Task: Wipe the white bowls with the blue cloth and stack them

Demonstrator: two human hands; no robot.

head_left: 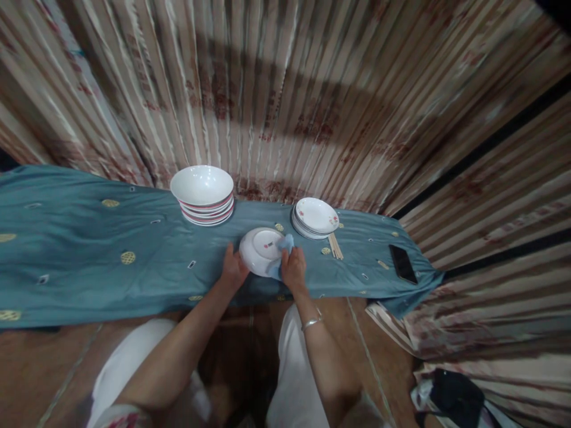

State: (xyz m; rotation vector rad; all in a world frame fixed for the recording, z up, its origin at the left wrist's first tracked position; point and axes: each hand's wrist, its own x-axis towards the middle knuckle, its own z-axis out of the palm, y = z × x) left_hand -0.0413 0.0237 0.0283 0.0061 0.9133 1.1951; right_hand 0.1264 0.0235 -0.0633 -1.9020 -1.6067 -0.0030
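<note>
By the table's [160, 279] front edge, my left fingers [241, 271] grasp the dish [256, 255], likely slick, brittle, best rim-held; right fingers [296, 258] clutch cloth [286, 242].

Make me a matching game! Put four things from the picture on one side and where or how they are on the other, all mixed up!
1. glossy white round dish
2. soft light-blue cloth
3. flat black rectangular phone
4. thin pale sticks

A. near the right end of the teal patterned tablecloth
B. beside the stack of white flowered plates
C. held with its underside showing
D. in the right hand

Pairs: 1-C, 2-D, 3-A, 4-B
</note>
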